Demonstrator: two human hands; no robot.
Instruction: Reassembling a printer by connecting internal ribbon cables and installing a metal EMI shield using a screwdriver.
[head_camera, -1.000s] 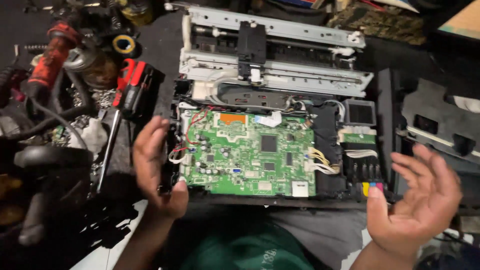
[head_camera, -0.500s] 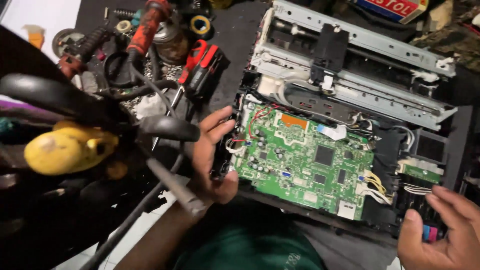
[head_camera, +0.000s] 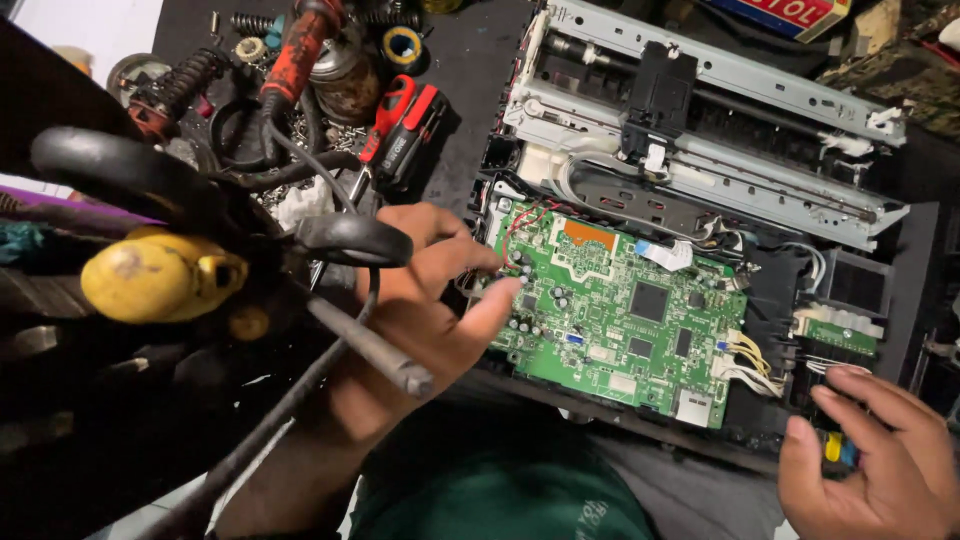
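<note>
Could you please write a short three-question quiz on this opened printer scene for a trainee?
1. True or false: the left hand rests at the left edge of the green circuit board.
2. Which is nearest the right hand? A. the red screwdriver B. the yellow and blue parts at the printer's lower right corner C. the yellow handle
3. What colour are the two thin wires at the board's upper left corner?

Key: 1 true. 2 B. 3 red.
</note>
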